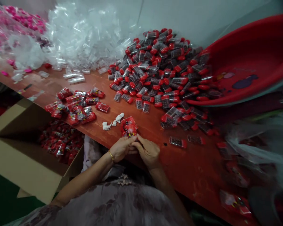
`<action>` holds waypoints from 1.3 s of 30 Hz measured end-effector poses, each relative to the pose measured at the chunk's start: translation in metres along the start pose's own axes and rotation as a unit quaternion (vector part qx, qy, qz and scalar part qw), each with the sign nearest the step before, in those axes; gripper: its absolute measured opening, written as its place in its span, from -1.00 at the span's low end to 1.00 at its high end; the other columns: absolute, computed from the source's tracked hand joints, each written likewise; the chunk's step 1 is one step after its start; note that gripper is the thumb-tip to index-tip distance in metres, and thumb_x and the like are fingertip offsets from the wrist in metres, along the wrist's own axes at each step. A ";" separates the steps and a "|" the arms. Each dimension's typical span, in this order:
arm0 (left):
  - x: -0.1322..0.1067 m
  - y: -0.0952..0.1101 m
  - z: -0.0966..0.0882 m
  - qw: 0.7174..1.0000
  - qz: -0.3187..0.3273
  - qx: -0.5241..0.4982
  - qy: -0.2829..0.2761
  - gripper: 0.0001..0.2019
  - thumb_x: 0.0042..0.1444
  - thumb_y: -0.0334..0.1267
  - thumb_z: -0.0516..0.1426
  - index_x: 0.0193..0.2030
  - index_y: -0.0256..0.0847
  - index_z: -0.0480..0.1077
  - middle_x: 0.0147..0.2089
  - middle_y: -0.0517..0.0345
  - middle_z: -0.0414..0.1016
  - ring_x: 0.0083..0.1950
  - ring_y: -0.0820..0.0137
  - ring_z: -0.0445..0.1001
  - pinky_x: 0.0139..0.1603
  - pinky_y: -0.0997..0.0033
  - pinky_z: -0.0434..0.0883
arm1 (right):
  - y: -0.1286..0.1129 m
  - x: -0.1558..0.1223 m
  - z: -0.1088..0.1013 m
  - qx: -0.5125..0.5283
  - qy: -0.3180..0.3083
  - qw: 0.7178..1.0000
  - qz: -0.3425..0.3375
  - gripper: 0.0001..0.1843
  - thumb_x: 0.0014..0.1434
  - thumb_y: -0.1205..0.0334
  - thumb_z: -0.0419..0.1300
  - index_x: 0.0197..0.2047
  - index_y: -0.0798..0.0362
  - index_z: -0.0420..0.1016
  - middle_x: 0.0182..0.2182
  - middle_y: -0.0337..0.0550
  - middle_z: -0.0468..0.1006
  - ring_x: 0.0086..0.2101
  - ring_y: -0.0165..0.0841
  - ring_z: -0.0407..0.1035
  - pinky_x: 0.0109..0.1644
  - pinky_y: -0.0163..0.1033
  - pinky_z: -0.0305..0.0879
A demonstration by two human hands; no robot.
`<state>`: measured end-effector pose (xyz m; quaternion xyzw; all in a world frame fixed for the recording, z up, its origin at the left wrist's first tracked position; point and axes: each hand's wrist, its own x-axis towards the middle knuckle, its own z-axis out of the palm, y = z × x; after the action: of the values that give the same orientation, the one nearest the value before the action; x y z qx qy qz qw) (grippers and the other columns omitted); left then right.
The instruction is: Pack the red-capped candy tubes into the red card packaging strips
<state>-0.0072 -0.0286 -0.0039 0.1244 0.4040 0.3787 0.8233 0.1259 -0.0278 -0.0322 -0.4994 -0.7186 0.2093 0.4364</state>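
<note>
A small red printed packet (pixel 129 125) with black and yellow marks stands up from between my fingertips at the table's front edge. My left hand (pixel 121 150), with a gold-coloured bracelet at the wrist, is closed on its lower left side. From the right, my right hand (pixel 149 153) pinches the packet's lower end, thumb and fingers pressed together. What lies inside the packet is hidden. Just behind it rests a crumpled white lump (pixel 119 118). To the left lie several filled red packets (pixel 77 106). Two clear tubes with red caps, one of them a dark-filled tube (pixel 177 142), lie right of my hands.
A tall heap of red-capped tubes (pixel 155 69) fills the back centre. Beside it are clear empty tubes (pixel 85 40) and pink caps (pixel 21 18). A red basin (pixel 257 47) leans at the right. An open cardboard box (pixel 16 160) with red packets stands below left.
</note>
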 end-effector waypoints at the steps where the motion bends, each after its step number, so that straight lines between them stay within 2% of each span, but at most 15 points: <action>1: -0.001 0.006 -0.006 1.000 -0.002 0.006 0.017 -0.62 -0.25 0.00 0.35 -0.44 -0.26 0.43 -0.46 0.11 0.53 -0.42 0.43 0.50 -0.26 0.40 0.41 | -0.003 0.002 0.003 -0.001 -0.012 1.000 0.000 -0.76 0.12 0.07 0.22 -0.17 -0.08 0.61 -0.55 -0.18 0.58 -0.53 -0.34 0.43 -0.35 -0.24 0.40; 4: -0.009 0.038 -0.032 0.994 0.040 0.005 0.102 -0.69 -0.16 -0.01 0.30 -0.40 -0.21 0.48 -0.33 0.01 0.58 -0.31 0.33 0.55 -0.27 0.38 0.44 | -0.006 0.009 0.002 -0.023 -0.015 1.000 0.009 -0.70 0.20 0.12 0.13 -0.03 -0.06 0.52 -0.46 -0.16 0.59 -0.45 -0.34 0.46 -0.26 -0.25 0.39; 6: -0.016 0.071 -0.056 0.977 0.122 -0.018 0.174 -0.78 -0.03 -0.06 0.23 -0.43 -0.17 0.46 -0.31 0.08 0.59 -0.25 0.34 0.55 -0.22 0.36 0.46 | 0.003 0.010 -0.010 -0.067 0.020 0.997 0.019 -0.66 0.22 0.14 0.09 0.04 -0.01 0.46 -0.40 -0.13 0.59 -0.39 -0.33 0.46 -0.20 -0.23 0.39; 8: -0.025 0.106 -0.082 0.946 0.213 -0.044 0.242 -0.77 0.12 -0.07 0.11 -0.42 -0.13 0.45 -0.34 0.24 0.60 -0.16 0.44 0.52 -0.13 0.46 0.44 | 0.018 0.005 -0.030 -0.134 0.066 0.988 0.037 -0.67 0.24 0.15 0.06 0.02 0.03 0.45 -0.36 -0.09 0.58 -0.34 -0.31 0.46 -0.14 -0.19 0.37; 10: -0.036 0.132 -0.106 0.896 0.315 -0.051 0.310 -0.59 0.21 0.03 -0.07 -0.43 -0.16 0.41 -0.36 0.33 0.60 0.02 0.52 0.44 -0.05 0.54 0.37 | 0.038 -0.004 -0.053 -0.218 0.102 0.969 0.062 -0.67 0.23 0.15 0.04 -0.01 0.06 0.46 -0.28 -0.02 0.58 -0.23 -0.25 0.44 -0.04 -0.11 0.33; 12: -0.047 0.145 -0.121 0.868 0.410 -0.027 0.280 -0.50 0.24 0.08 -0.22 -0.31 -0.15 0.41 -0.27 0.45 0.60 0.17 0.57 0.30 0.04 0.51 0.31 | 0.058 -0.013 -0.073 -0.302 0.117 0.941 0.094 -0.62 0.22 0.12 0.04 0.02 0.12 0.43 -0.13 0.10 0.54 -0.10 -0.16 0.38 0.04 0.00 0.26; 15: -0.049 0.136 -0.116 0.848 0.467 0.009 0.250 -0.45 0.19 0.16 -0.25 -0.24 -0.16 0.39 -0.17 0.46 0.58 0.20 0.44 0.28 0.07 0.34 0.32 | 0.079 -0.022 -0.085 -0.385 0.090 0.907 0.142 -0.53 0.22 0.09 0.01 0.10 0.20 0.35 0.05 0.22 0.40 0.03 -0.05 0.25 0.05 0.09 0.22; 18: -0.026 0.111 -0.086 0.855 0.395 0.148 0.303 -0.60 -0.04 0.13 0.14 -0.25 -0.16 0.43 -0.14 0.23 0.58 0.01 0.26 0.45 0.00 0.19 0.39 | 0.087 -0.024 -0.081 -0.422 0.061 0.893 0.143 -0.52 0.23 0.08 -0.02 0.12 0.20 0.33 0.13 0.23 0.32 0.11 0.00 0.15 0.08 0.13 0.17; 20: -0.008 0.096 -0.067 0.768 0.403 0.356 0.349 -0.66 -0.15 -0.01 0.26 -0.29 -0.19 0.48 -0.14 0.05 0.57 0.00 0.14 0.46 0.05 0.08 0.34 | 0.089 -0.025 -0.076 -0.427 0.070 0.892 0.127 -0.52 0.24 0.08 -0.02 0.11 0.18 0.34 0.15 0.21 0.29 0.15 0.01 0.10 0.12 0.14 0.12; 23: 0.008 0.085 -0.058 0.569 0.377 0.638 0.357 -0.78 -0.14 -0.09 0.26 -0.38 -0.17 0.51 -0.02 -0.05 0.52 0.22 -0.07 0.25 0.22 -0.14 0.07 | 0.090 -0.028 -0.074 -0.414 0.096 0.898 0.113 -0.53 0.23 0.07 -0.02 0.08 0.17 0.37 0.14 0.22 0.30 0.16 0.01 0.09 0.12 0.13 0.12; 24: 0.009 0.082 -0.060 0.518 0.354 0.695 0.352 -0.80 -0.12 -0.09 0.26 -0.41 -0.16 0.52 -0.02 -0.05 0.52 0.24 -0.10 0.21 0.23 -0.18 0.02 | 0.091 -0.028 -0.075 -0.408 0.100 0.901 0.110 -0.54 0.23 0.07 -0.02 0.07 0.18 0.37 0.12 0.23 0.31 0.15 0.00 0.10 0.11 0.12 0.14; 26: 0.008 0.079 -0.066 0.461 0.311 0.760 0.337 -0.80 -0.06 -0.08 0.22 -0.44 -0.16 0.52 -0.07 -0.03 0.55 0.23 -0.11 0.23 0.23 -0.17 0.01 | 0.092 -0.029 -0.076 -0.399 0.103 0.905 0.106 -0.56 0.23 0.08 -0.03 0.06 0.17 0.38 0.09 0.22 0.34 0.13 -0.02 0.15 0.09 0.09 0.16; 30: 0.005 0.071 -0.083 0.433 0.301 0.788 0.318 -0.75 0.10 -0.05 0.09 -0.34 -0.12 0.53 -0.05 0.03 0.55 0.20 -0.01 0.28 0.24 -0.08 0.03 | 0.093 -0.028 -0.077 -0.390 0.100 0.909 0.106 -0.56 0.24 0.08 -0.03 0.05 0.16 0.37 0.06 0.19 0.38 0.07 -0.07 0.22 0.08 0.04 0.19; 35: -0.010 0.066 -0.102 0.407 0.325 0.792 0.319 -0.57 0.07 0.04 0.09 -0.05 -0.22 0.46 0.09 -0.13 0.45 0.25 -0.03 0.23 0.21 -0.06 0.10 | 0.095 -0.028 -0.077 -0.385 0.097 0.911 0.114 -0.56 0.23 0.08 -0.02 0.07 0.15 0.35 0.08 0.18 0.36 0.05 -0.07 0.25 0.05 0.02 0.21; 39: -0.016 0.071 -0.107 0.399 0.333 0.794 0.314 -0.67 0.11 0.00 0.05 -0.19 -0.15 0.51 0.02 -0.04 0.52 0.24 -0.01 0.24 0.22 -0.10 0.06 | 0.095 -0.027 -0.077 -0.392 0.093 0.907 0.120 -0.55 0.23 0.06 -0.02 0.07 0.14 0.35 0.09 0.17 0.37 0.02 -0.06 0.27 0.03 0.01 0.22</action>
<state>-0.1314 -0.0028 -0.0271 0.7190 0.6795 0.1438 -0.0233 0.2442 -0.0237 -0.0725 -0.7297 -0.6336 -0.0863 0.2420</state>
